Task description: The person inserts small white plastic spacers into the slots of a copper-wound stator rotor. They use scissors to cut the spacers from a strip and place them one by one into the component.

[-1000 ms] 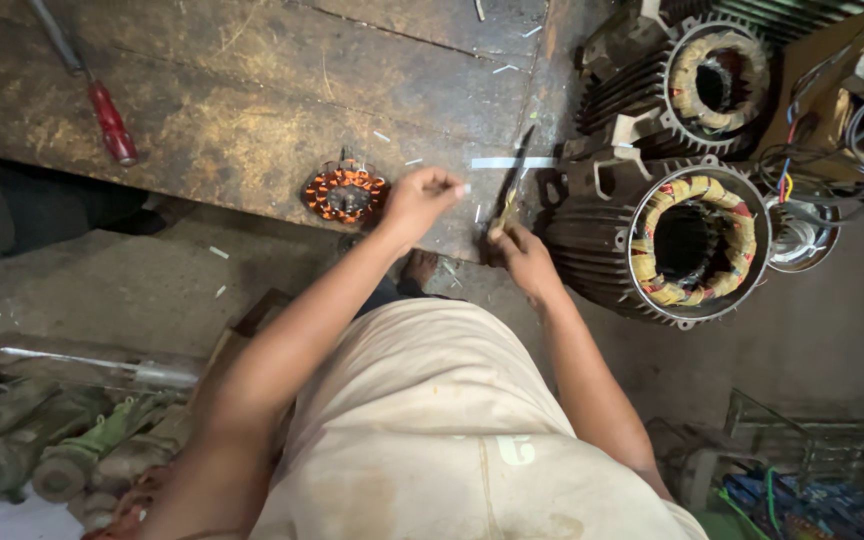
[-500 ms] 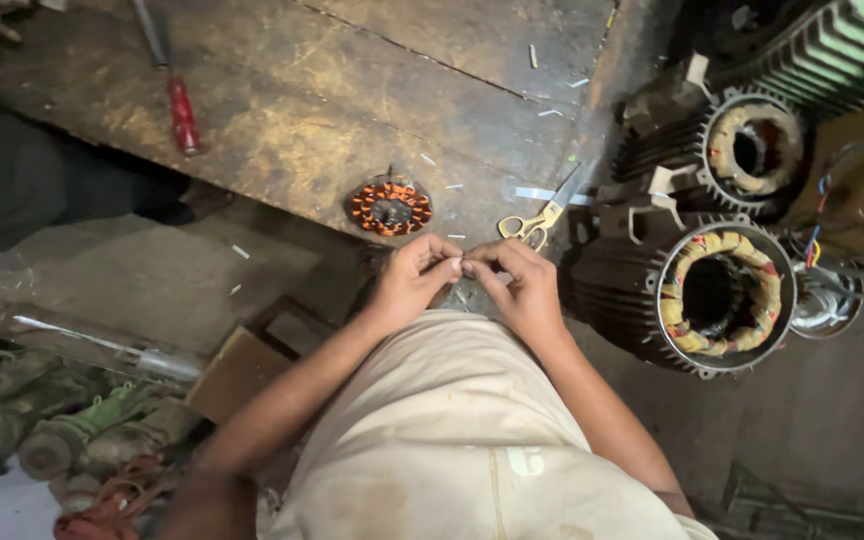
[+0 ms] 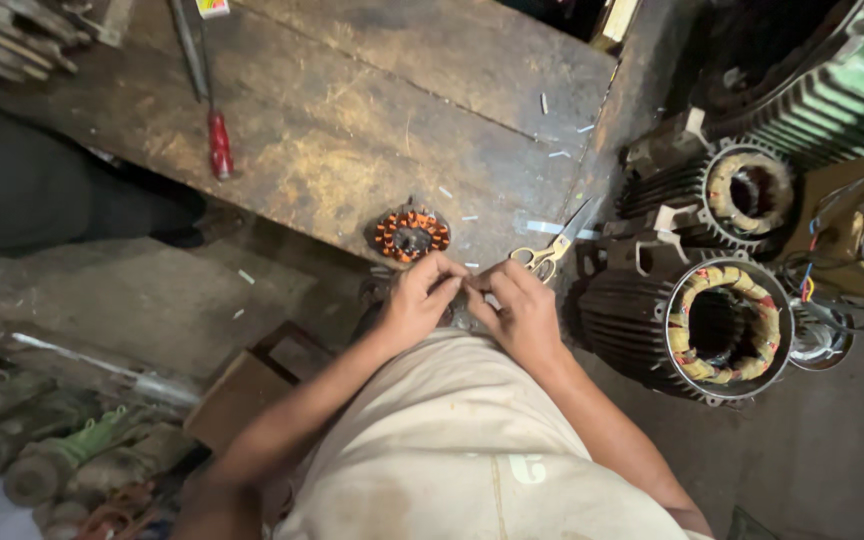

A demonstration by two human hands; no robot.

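A small pale strip [image 3: 469, 290], too tiny to identify, is pinched between both hands at the counter [image 3: 352, 130] edge, left hand [image 3: 420, 298] and right hand [image 3: 520, 312] each with a closed grip on it, fingertips meeting close to the body for fine work. Just beyond, within reach, lie the orange-wound stator [image 3: 410, 234] and scissors [image 3: 550, 250]; a red screwdriver [image 3: 214, 120] lies farther off.

You have soft, even light from above here, brightest on the worn wooden bench [image 3: 372, 110] and on the pale shirt [image 3: 452, 450] near the bottom edge. Your left side sinks into deep shadow under the bench, and the top right corner is dark too. The wide lens bends the edges. Your hands [image 3: 467, 300] look slightly soft; the bench grain stays sharp, with no strong glare.
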